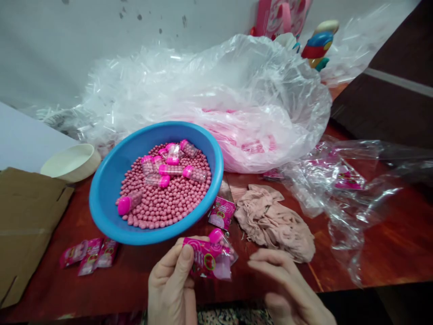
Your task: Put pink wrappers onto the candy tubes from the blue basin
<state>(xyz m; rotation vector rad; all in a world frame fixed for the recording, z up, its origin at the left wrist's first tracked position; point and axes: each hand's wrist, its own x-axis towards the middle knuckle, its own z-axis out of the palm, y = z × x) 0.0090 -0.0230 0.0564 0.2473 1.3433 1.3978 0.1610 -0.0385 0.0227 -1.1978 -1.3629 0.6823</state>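
Note:
My left hand [176,275] pinches a pink printed plastic sachet [204,259] over the front of the table. Right behind the sachet is a small clear bottle of pink balls with a pink cap [216,235]; whether it lies on the table or touches the sachet, I cannot tell. To the right, my right hand [284,284] is slightly blurred, its fingers apart and nothing in them. A blue basin [154,237] beyond my hands holds many pink balls [169,203] with several capped bottles [171,169] lying on top.
Several filled sachets [91,255] lie left of my hands, another packet [222,212] right of the basin. A crumpled beige cloth [277,223] sits nearby. Large clear plastic bags [237,81] fill the back. Cardboard [27,225] and a white bowl [72,162] are at left.

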